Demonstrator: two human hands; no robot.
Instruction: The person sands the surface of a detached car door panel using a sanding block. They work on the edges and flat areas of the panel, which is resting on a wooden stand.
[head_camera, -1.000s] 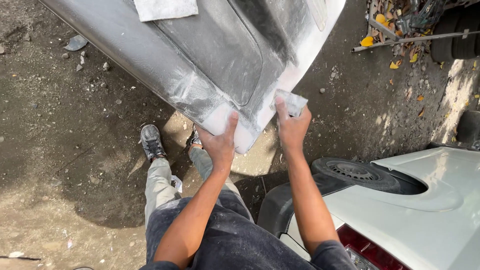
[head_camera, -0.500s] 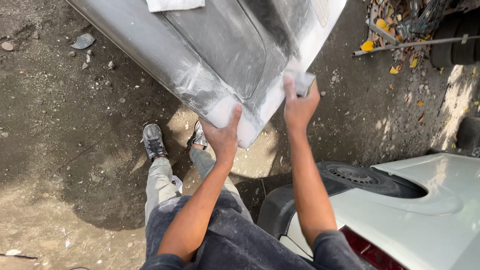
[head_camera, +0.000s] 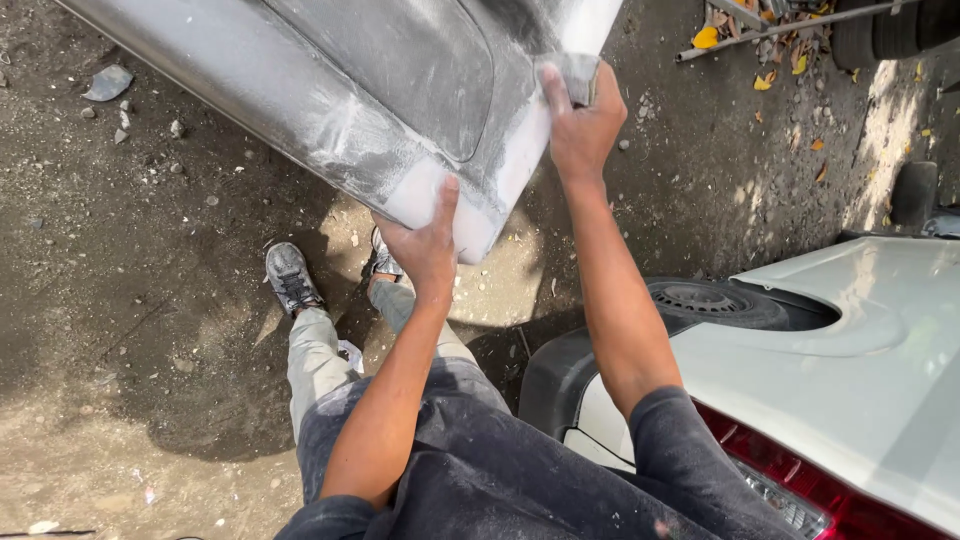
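Gripping a sanding pad (head_camera: 582, 78), right hand (head_camera: 583, 125) presses the grey panel (head_camera: 350, 90) upper centre; left hand (head_camera: 428, 245) lies open, bracing its lower corner.

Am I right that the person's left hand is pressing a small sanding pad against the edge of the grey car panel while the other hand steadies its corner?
Not quite. In the head view it is the right hand that presses the small sanding pad against the edge of the grey car panel. The left hand is the one steadying its corner.
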